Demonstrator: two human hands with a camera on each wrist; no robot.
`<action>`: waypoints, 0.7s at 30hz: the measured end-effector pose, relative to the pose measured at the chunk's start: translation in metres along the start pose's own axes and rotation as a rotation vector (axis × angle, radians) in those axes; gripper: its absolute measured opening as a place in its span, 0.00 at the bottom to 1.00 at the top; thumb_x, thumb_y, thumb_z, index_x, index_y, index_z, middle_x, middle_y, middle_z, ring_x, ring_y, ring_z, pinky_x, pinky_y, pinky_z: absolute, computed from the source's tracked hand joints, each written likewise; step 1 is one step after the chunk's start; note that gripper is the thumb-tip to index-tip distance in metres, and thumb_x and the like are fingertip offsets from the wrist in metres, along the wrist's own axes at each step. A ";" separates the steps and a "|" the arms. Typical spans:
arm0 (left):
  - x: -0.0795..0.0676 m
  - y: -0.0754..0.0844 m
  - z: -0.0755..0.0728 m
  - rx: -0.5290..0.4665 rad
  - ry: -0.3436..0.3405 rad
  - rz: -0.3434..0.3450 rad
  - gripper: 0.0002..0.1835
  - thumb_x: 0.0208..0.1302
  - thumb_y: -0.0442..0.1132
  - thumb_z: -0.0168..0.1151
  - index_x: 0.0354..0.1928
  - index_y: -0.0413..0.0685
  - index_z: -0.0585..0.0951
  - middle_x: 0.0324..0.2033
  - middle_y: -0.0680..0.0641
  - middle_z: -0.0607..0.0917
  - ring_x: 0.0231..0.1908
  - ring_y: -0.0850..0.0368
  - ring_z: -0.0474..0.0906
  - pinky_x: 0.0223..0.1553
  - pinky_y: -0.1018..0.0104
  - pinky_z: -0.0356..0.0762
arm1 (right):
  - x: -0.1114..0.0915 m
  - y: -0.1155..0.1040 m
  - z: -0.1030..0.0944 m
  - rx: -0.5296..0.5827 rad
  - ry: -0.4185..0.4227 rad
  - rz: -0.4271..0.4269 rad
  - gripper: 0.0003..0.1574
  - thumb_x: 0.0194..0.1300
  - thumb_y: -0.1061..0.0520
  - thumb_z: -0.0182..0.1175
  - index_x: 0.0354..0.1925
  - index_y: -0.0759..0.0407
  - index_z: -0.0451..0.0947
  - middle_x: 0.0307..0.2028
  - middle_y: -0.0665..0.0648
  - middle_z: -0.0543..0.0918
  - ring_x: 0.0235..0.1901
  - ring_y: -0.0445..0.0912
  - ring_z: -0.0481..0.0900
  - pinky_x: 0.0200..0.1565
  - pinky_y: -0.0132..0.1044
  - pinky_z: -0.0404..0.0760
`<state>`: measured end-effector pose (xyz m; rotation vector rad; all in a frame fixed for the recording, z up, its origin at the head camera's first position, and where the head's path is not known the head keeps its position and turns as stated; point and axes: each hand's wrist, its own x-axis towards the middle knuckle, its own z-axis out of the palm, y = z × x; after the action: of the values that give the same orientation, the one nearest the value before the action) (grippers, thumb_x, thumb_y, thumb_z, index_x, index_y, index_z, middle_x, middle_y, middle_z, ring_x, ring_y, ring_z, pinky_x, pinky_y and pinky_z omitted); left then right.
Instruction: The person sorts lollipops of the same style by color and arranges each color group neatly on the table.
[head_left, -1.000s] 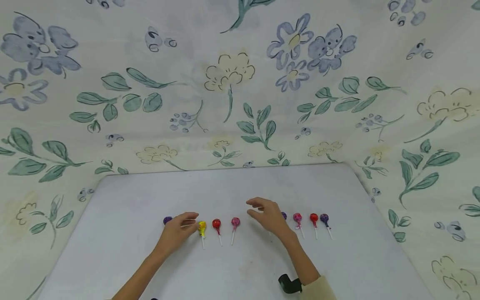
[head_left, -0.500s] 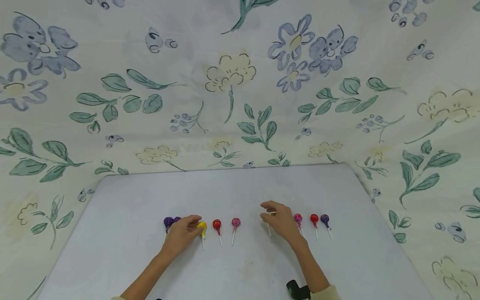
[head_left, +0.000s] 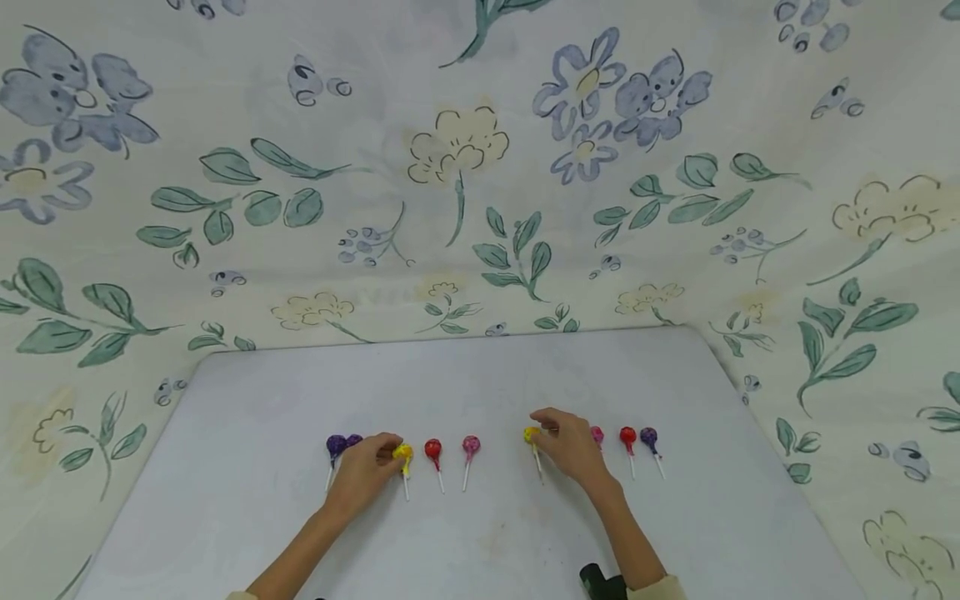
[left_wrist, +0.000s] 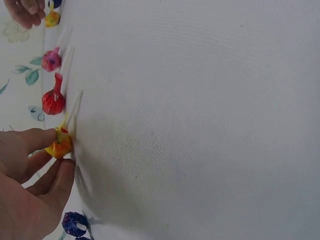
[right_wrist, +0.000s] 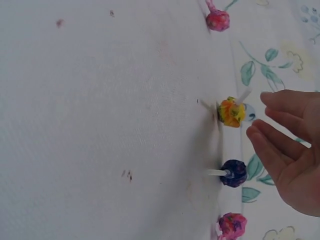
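In the head view, my left hand [head_left: 366,472] is at the yellow lollipop [head_left: 403,452] in the left group. The left wrist view shows the fingers and thumb pinching that lollipop's wrapped head [left_wrist: 61,145], its white stick pointing away. My right hand [head_left: 572,450] hovers by another yellow lollipop [head_left: 532,435]. Seen from the right wrist, its fingers are spread a little way from that yellow head [right_wrist: 232,112], apart from it. A blue-purple lollipop [right_wrist: 234,173] lies beneath the right hand, hidden in the head view.
Two purple lollipops [head_left: 335,445] lie left of my left hand. A red lollipop [head_left: 433,450] and a pink one [head_left: 471,446] lie between the hands. Right of my right hand are pink, red [head_left: 627,437] and purple lollipops. The white table [head_left: 450,550] meets a floral cloth [head_left: 450,250] behind.
My right hand has moved right and back, uncovering the right yellow lollipop. My left hand has shifted slightly right onto the left yellow lollipop, uncovering a second purple one.
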<state>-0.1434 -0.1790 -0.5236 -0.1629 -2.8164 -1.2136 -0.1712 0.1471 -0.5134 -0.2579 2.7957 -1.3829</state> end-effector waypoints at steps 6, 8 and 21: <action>0.001 0.000 -0.001 0.003 -0.011 -0.004 0.12 0.59 0.27 0.69 0.45 0.33 0.84 0.39 0.42 0.86 0.40 0.49 0.83 0.42 0.60 0.84 | 0.001 0.002 0.003 -0.041 -0.001 -0.015 0.16 0.64 0.66 0.66 0.51 0.64 0.83 0.47 0.62 0.85 0.48 0.57 0.82 0.52 0.50 0.81; 0.001 0.001 -0.001 -0.001 -0.013 -0.009 0.12 0.59 0.27 0.69 0.45 0.33 0.84 0.39 0.42 0.86 0.40 0.49 0.83 0.43 0.60 0.83 | 0.001 0.001 0.004 -0.049 -0.001 -0.022 0.16 0.63 0.66 0.66 0.51 0.64 0.83 0.47 0.62 0.85 0.48 0.57 0.82 0.52 0.50 0.81; 0.002 0.003 -0.001 -0.031 -0.028 -0.036 0.10 0.58 0.26 0.70 0.42 0.36 0.84 0.38 0.43 0.87 0.39 0.48 0.84 0.43 0.58 0.84 | 0.003 0.003 0.011 -0.095 -0.018 0.021 0.15 0.63 0.67 0.66 0.49 0.65 0.84 0.44 0.60 0.85 0.45 0.54 0.81 0.50 0.48 0.82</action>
<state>-0.1451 -0.1771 -0.5203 -0.1322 -2.8368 -1.2732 -0.1739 0.1399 -0.5219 -0.2400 2.8450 -1.2389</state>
